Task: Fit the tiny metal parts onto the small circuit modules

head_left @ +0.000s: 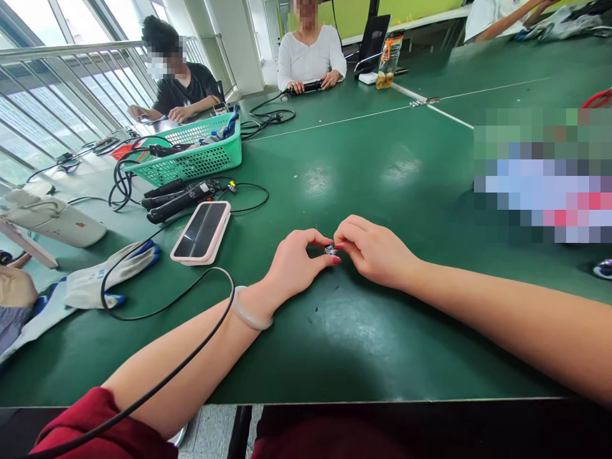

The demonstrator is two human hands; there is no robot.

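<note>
Green bench (296,357), one; on it, as my landmark, one smartphone in a pale pink case (203,233), lying screen up. Small shiny piece (329,249), one: held to the right of the smartphone, too covered for me to tell its kind. Left hand (299,258), right of the smartphone: thumb and forefinger pinching the piece; white bangle (248,319) at the wrist. Right hand (375,248), farther right of the smartphone: fingertips closed on the same piece from the opposite side. Black corded handheld tool (184,199): just beyond the smartphone. Green perforated plastic basket (191,159), with cords inside: beyond the smartphone, past that tool. White work glove with blue fingertips (109,274): left of the smartphone. Black cable (234,290): looping on the smartphone's near side, crossing the left forearm. Person in a white top (310,57): far beyond the smartphone, to its right, both hands on a black device (306,87).
</note>
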